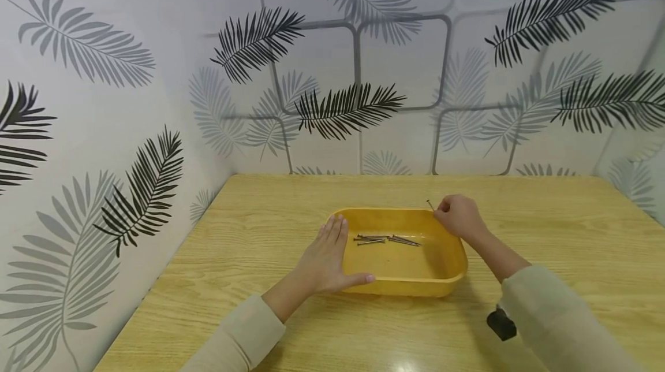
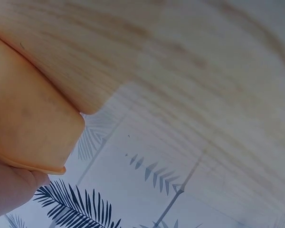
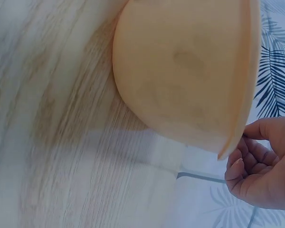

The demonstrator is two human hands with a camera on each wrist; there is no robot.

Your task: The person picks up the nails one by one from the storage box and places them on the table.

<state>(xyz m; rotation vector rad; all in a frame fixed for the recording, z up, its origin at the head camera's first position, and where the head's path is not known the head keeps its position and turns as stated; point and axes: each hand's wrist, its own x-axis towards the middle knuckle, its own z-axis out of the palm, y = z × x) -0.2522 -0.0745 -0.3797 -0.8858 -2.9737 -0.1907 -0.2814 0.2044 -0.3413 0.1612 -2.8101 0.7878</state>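
Observation:
A yellow plastic basin [image 1: 415, 287] stands on the wooden table, and several thin metal nails [image 1: 372, 241] lie on its floor. My left hand [image 1: 327, 259] rests on the basin's left rim with straight fingers, its thumb stretched along the near rim. At the far right corner, my right hand [image 1: 459, 216] pinches one nail [image 1: 430, 205], whose head end sticks out to the upper left above the rim. In the right wrist view the curled fingers [image 3: 256, 154] are beside the basin's rim; the nail cannot be made out there.
The wood-grain table [image 1: 249, 233] reaches back to a wall [image 1: 322, 60] patterned with leaves. A second patterned wall runs along the left. A small black device [image 1: 501, 324] sits under the right sleeve.

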